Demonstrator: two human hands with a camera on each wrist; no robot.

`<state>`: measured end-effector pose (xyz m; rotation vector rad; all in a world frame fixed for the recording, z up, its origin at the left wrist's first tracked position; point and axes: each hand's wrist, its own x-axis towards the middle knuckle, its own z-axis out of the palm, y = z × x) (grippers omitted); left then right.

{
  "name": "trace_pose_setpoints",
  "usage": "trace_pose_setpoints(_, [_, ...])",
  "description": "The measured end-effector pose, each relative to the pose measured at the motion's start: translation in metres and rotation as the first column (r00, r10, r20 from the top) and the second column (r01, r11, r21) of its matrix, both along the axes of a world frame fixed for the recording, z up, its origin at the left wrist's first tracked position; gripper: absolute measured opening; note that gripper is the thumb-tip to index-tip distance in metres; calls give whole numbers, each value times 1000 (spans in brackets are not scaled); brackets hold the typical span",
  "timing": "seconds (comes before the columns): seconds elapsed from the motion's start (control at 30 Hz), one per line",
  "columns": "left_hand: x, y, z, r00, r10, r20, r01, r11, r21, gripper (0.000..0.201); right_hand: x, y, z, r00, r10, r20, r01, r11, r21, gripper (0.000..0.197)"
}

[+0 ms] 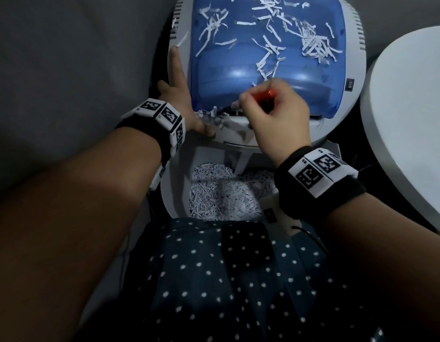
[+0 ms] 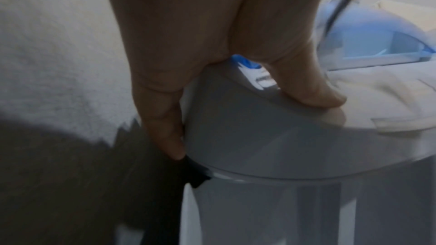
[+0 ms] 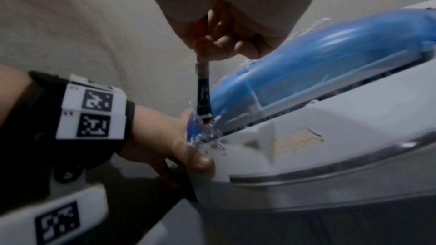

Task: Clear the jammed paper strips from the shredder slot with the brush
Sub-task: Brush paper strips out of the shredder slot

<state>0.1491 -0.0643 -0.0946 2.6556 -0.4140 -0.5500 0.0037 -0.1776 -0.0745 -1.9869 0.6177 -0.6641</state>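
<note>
My right hand (image 3: 226, 31) is pinching the slim brush (image 3: 203, 88), bristles entering frayed paper strips (image 3: 207, 133); my left hand (image 1: 181, 104), fingers spread, is bracing the smooth shredder (image 3: 306, 156).

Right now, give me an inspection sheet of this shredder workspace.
Surface: white shredder top, blue cover strewn with paper strips.
Job's things: brush tip at the slot's left end, in jammed strips.
Clutter: shreds fill the bin below.
Grippers: right hand grips the brush; left hand rests flat on the shredder's left edge.
Cables: thin black cord near the right wrist.
Surroundings: grey fabric left, white round object right.
</note>
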Motion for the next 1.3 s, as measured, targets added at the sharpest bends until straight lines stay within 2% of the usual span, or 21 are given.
trace_pose_setpoints(0.07, [0, 0, -1, 1000, 5, 12, -5, 1000, -3, 163, 4, 8, 9, 999, 12, 50, -10, 999, -40, 9])
trace_pose_setpoints(0.1, [0, 0, -3, 1000, 11, 27, -11, 1000, -6, 160, 7, 11, 12, 998, 64, 1, -64, 995, -81, 6])
trace_pose_setpoints(0.17, [0, 0, -5, 999, 13, 45, -12, 1000, -18, 157, 14, 14, 15, 959, 171, -226, -220, 952, -211, 13])
trace_pose_setpoints(0.23, [0, 1, -5, 1000, -2, 27, 2, 1000, -17, 164, 17, 9, 14, 918, 140, -371, -262, 917, -302, 17])
trace_pose_setpoints(0.3, [1, 1, -2, 1000, -7, -2, 7, 1000, -16, 168, 14, 1, 17, 944, 44, -327, -154, 935, -319, 15])
trace_pose_setpoints(0.37, [0, 1, -1, 1000, 2, -11, -2, 1000, -14, 166, 10, -1, 19, 983, 11, -183, -58, 965, -255, 14])
trace_pose_setpoints(0.43, [0, 1, -2, 1000, 8, 10, -7, 1000, -23, 161, 8, 6, 20, 990, 72, -118, -95, 975, -201, 13])
trace_pose_setpoints(0.53, [0, 1, -3, 1000, 4, 8, -4, 1000, -29, 161, 8, 10, 14, 940, 168, -298, -233, 952, -197, 13])
trace_pose_setpoints(0.6, [0, 1, -1, 1000, 1, -9, -1, 1000, -13, 163, 4, -2, 11, 930, 73, -360, -155, 967, -204, 17])
trace_pose_setpoints(0.7, [1, 1, 1, 999, 3, -33, -4, 1000, -13, 164, -13, -26, 16, 951, -152, -271, 103, 977, -185, 15])
trace_pose_setpoints(0.8, [0, 1, 1, 1000, 7, -24, -7, 1000, -8, 164, -34, -45, 22, 924, -316, -217, 277, 942, -191, 6])
trace_pose_setpoints(0.9, [-1, 0, 2, 1000, 6, -18, -7, 1000, -5, 165, -48, -59, 20, 872, -421, -250, 360, 897, -254, 8])
trace_pose_setpoints(1.0, [-1, 0, 2, 1000, 7, -17, -7, 1000, -1, 165, -51, -55, 9, 852, -387, -351, 311, 916, -256, 18])
trace_pose_setpoints(1.13, [-1, -1, 2, 1000, 8, -14, -8, 1000, 7, 166, -47, -35, -12, 862, -200, -466, 140, 977, -159, 22])
trace_pose_setpoints(1.3, [0, -2, 0, 1000, 8, -3, -8, 1000, 25, 167, -41, -44, -12, 836, -316, -449, 311, 946, -87, 21])
